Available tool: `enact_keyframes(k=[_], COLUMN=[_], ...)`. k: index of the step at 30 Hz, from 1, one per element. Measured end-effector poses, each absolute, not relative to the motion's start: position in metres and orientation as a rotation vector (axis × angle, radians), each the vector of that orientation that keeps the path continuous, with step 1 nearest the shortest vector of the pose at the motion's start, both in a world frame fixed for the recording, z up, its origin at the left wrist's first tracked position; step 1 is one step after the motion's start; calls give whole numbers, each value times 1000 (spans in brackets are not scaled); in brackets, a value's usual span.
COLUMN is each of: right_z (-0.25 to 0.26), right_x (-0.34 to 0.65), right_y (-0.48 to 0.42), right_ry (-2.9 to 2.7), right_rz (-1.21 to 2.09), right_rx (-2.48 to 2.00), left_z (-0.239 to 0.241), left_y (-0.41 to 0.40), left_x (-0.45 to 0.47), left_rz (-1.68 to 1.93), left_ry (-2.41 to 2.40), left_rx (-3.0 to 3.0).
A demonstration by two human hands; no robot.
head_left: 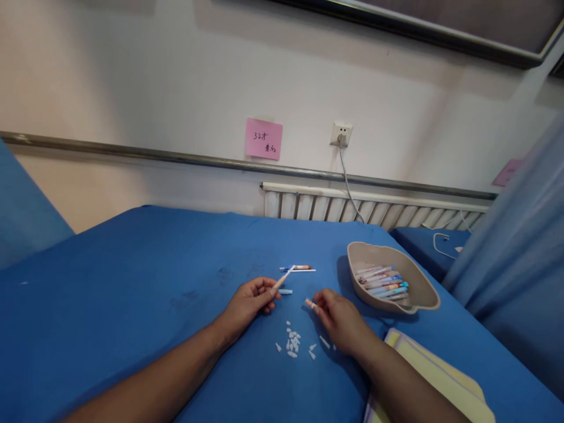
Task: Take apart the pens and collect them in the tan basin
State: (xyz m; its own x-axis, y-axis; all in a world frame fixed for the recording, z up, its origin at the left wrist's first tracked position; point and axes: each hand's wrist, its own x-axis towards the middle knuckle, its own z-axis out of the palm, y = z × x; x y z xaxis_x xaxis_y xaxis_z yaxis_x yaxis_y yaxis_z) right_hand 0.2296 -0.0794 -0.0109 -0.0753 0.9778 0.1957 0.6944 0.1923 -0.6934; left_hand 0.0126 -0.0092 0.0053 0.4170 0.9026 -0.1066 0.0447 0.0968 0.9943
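My left hand [250, 301] pinches a thin tube [284, 276], well left of the tray [426, 298]. My right hand [338, 317], just left of the tray, grips a short orange piece [311, 304] at its fingertips. White bits [292, 344] lie left of the tray, nearer me. Pens [383, 281] lie in the tray, and one more pen [300, 268] lies left of it.

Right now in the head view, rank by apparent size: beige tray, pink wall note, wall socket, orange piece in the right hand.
1. beige tray
2. pink wall note
3. wall socket
4. orange piece in the right hand
Note and socket are farther away; true sizes unsure.
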Motion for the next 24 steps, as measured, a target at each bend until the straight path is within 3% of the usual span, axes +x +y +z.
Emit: enact_keyframes(k=[4,9,24], right_z=[-14,-11,-18], right_x=[230,236,230], right_y=[-72,-70,-75], right_ry=[-1470,-1305,-1468], right_rz=[825,836,882], right_rx=[-1449,-1365,-1406], left_z=[4,2,13], left_y=[-10,-13,-26], left_x=[12,13,15], left_rz=[765,695,618], left_ry=[944,898,894], left_rx=[1374,1516,1738])
